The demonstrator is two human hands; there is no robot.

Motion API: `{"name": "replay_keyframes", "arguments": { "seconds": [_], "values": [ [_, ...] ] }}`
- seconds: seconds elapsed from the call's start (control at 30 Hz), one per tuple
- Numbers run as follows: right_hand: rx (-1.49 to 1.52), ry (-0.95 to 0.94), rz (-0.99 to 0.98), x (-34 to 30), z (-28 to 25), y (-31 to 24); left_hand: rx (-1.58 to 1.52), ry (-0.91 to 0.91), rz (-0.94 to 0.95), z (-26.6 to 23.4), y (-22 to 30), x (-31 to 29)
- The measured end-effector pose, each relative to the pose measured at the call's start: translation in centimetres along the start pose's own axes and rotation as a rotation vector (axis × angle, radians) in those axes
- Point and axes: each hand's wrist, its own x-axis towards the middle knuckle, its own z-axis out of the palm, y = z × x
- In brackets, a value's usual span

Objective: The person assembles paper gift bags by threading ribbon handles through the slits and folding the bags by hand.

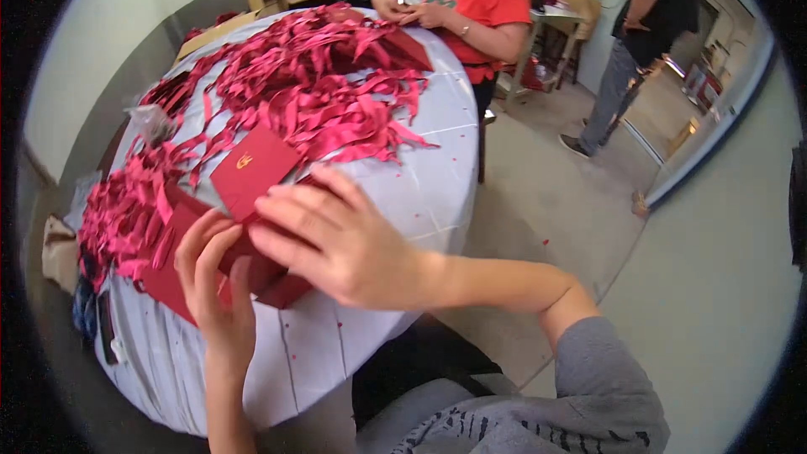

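Between my two hands is a dark red cardboard box (284, 290), partly hidden by my fingers. My left hand (217, 273) is closed at its left side, with curled fingers on the edge. From the right, my right hand (340, 240) reaches over the top and grips it with bent fingers, slightly blurred by motion. Just beyond stands a flat red panel (255, 164) with a small gold emblem; whether it joins the box I cannot tell. More dark red card (168, 286) lies left of my left hand.
Heaps of pink-red ribbon strips (311, 76) cover much of the round table (420, 193) with its pale plastic cover. A person in a red shirt (479, 0) works at the far side. Another person (643, 42) stands by the doorway at right. A clear plastic bag (153, 124) lies at left.
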Motion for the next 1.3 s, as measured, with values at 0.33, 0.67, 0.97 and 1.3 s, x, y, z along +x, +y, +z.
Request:
{"name": "replay_keyframes", "arguments": {
  "seconds": [0.33, 0.67, 0.97, 1.3],
  "values": [
    [-0.08, 0.084, 0.1, 1.6, -0.3, -1.5, 0.441, -0.135, 0.251, -1.9, 2.3, 0.8],
    [-0.006, -0.009, 0.051, 1.7, -0.7, -0.6, 0.195, -0.398, 0.128, -4.8, 3.3, 3.1],
    [0.597, 0.185, 0.498, 1.9, -1.4, 9.7, -0.232, -0.006, -0.382, -2.9, -2.8, 0.6],
    [0.078, -0.391, 0.441, -2.8, 4.6, 14.4, -0.123, 0.078, -0.345, -1.9, -4.1, 0.2]
  ]
}}
